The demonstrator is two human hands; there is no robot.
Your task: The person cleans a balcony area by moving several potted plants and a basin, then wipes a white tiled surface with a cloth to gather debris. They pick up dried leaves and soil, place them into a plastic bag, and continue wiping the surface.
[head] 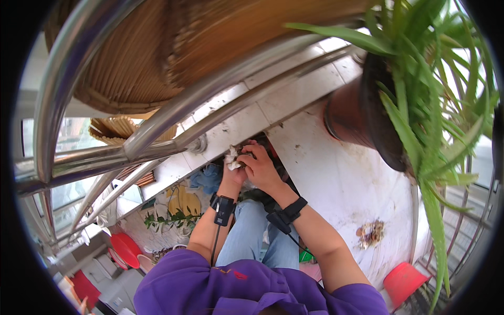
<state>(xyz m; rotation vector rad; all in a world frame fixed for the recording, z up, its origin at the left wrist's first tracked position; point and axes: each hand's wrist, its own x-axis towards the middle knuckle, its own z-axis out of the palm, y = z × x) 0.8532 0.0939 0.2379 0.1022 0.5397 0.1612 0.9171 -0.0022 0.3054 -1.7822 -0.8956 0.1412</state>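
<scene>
My left hand [234,175] is cupped under a ragged whitish-and-brown papery clump [235,158]. Over the clump's right side bend the fingers of my right hand [260,165], which touch it; what the clump is cannot be made out. Both hands are close together above a dark gap beside the edge of a white board [315,173]. Part of my left fingers is hidden by the clump and my right hand. Each wrist wears a black strapped device with a cable.
Steel railings [220,134] and a bamboo mat [134,59] cross the upper left. A potted aloe [354,114] leans in from the right. Debris [371,234] lies on the board, near a red bucket [404,281]. A leafy plant [173,219] and a red basin [125,249] are at lower left.
</scene>
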